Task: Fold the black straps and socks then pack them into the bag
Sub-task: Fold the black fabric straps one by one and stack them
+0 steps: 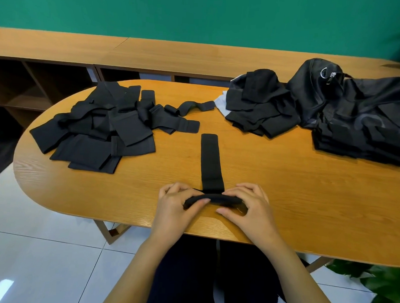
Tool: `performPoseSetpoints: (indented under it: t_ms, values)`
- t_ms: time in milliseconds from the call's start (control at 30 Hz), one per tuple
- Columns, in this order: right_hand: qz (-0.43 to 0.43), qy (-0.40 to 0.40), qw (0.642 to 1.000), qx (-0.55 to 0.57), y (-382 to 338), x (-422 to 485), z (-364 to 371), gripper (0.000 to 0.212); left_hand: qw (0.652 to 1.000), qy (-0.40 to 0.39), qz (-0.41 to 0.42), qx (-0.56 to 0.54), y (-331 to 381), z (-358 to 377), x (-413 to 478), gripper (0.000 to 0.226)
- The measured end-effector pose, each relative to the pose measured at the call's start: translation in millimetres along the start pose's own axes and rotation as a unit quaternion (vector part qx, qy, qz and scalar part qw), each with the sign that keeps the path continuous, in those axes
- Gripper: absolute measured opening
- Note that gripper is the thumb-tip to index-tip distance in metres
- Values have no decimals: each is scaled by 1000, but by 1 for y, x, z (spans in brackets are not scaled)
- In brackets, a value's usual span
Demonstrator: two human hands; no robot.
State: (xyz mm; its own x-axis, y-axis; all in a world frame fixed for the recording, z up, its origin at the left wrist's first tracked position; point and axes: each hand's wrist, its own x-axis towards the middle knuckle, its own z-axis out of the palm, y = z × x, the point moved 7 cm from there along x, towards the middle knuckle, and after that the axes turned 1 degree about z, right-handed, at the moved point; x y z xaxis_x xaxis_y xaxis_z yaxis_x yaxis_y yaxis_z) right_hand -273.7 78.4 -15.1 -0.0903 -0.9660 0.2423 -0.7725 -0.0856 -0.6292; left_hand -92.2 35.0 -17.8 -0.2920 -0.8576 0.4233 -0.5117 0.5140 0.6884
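- Two hands share one grip at the near edge of the table point(284, 189). Your left hand point(178, 203) and right hand point(249, 207) each curl round the rolled end of a single black strap point(211, 161), thumbs on your side and fingertips on the far side.
- One roll lies crosswise in that grip, running left to right. The unrolled tail runs straight away from it, flat on the wood, with its long axis pointing away from you. Judged from this, the next turn has to travel forward along the tail. Neither hand is nearer, since the tail leaves the roll midway between them.
- Two loose straps lie past the tail's far tip and a little left of the grip line: a short strap point(184, 126) and a curled strap point(193, 106) behind it.
- One heap point(99, 124) of unfolded black pieces sits far left of the grip, on your left hand's side. The pieces overlap too much to count.
- Two tidier lots sit far right of the grip: a dark pile point(260, 112) and a flat stack point(359, 145).
- One bag point(348, 96) lies behind that stack, nearer your right hand.
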Motion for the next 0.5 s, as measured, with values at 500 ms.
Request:
performPoseSetpoints:
  t_ms: [500]
  values:
    - [120,29,981,147,15,0,-5,52,996,22,-74,-34,-9,-8,-1,49]
